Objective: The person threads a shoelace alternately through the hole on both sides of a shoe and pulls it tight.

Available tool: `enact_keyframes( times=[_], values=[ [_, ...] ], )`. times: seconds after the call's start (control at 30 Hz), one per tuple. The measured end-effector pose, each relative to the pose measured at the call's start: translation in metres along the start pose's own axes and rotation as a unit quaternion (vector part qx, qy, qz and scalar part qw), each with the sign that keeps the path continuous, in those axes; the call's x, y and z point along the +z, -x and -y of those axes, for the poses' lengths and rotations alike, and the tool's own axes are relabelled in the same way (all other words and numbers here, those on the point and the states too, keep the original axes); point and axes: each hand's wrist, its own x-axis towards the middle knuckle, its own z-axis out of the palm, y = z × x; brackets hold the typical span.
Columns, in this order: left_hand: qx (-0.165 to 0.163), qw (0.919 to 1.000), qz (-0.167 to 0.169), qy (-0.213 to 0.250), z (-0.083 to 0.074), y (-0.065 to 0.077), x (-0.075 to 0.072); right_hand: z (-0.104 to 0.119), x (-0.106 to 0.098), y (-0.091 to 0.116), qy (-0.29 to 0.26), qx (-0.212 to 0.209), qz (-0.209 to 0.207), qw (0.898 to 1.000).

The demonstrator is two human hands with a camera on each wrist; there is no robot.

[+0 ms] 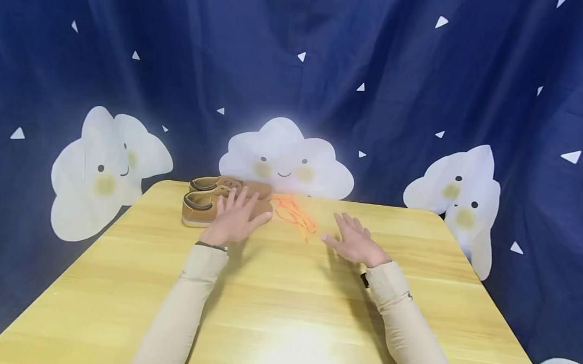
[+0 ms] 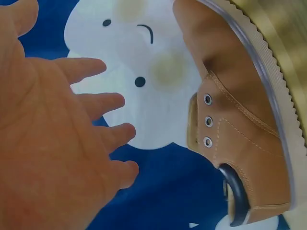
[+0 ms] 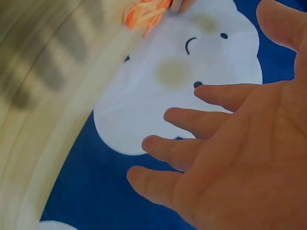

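Two brown shoes stand side by side at the back left of the table: the near shoe (image 1: 197,213) and the far shoe (image 1: 208,183). Bare eyelets show on the near shoe (image 2: 254,120) in the left wrist view. My left hand (image 1: 231,223) hovers before it with fingers spread, apart from its surface, hiding part of it in the head view. An orange shoelace (image 1: 294,214) lies loosely bundled right of the toes. Further right, my right hand (image 1: 354,243) is held above the table, fingers extended and holding nothing. The right wrist view also catches the shoelace (image 3: 144,14).
The wooden table (image 1: 267,295) has rounded back corners. Behind it and along both sides hangs a dark blue curtain (image 1: 258,50) printed with white clouds and triangles. A bright glare spot lies on the near tabletop.
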Motion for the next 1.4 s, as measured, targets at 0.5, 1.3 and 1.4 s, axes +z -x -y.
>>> enact_keyframes(
  times=[0.5, 1.3, 1.4],
  values=[
    [-0.151, 0.9588, -0.186, 0.152, 0.096, 0.028, -0.027, 0.026, 0.017, -0.052, -0.155, -0.112, 0.029, 0.981],
    [-0.197, 0.9061, 0.012, 0.374, 0.184, 0.031, -0.021, 0.081, 0.063, -0.136, -0.372, 0.015, 0.084, 0.924],
    [-0.186, 0.9025, 0.022, 0.388, 0.188, 0.029, -0.020, 0.088, 0.062, -0.134, -0.400, 0.018, 0.089, 0.912]
  ],
)
